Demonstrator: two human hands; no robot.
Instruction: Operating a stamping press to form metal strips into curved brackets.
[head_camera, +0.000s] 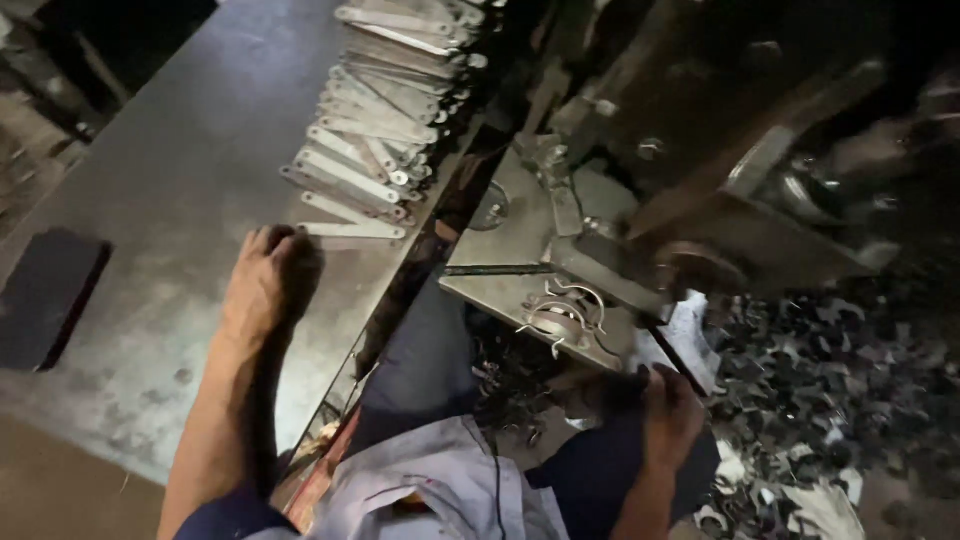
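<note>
Metal strips (352, 229) lie at the curled left hand's (268, 282) fingertips; right hand's (668, 415) grip too dim to tell

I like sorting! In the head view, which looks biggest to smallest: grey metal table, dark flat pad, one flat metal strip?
1. Grey metal table.
2. Dark flat pad.
3. One flat metal strip, by the left hand.

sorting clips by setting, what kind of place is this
Likely a small metal stamping workshop: a press machine, rows of flat metal strips on a steel bench, and scrap offcuts heaped on the floor.
</note>
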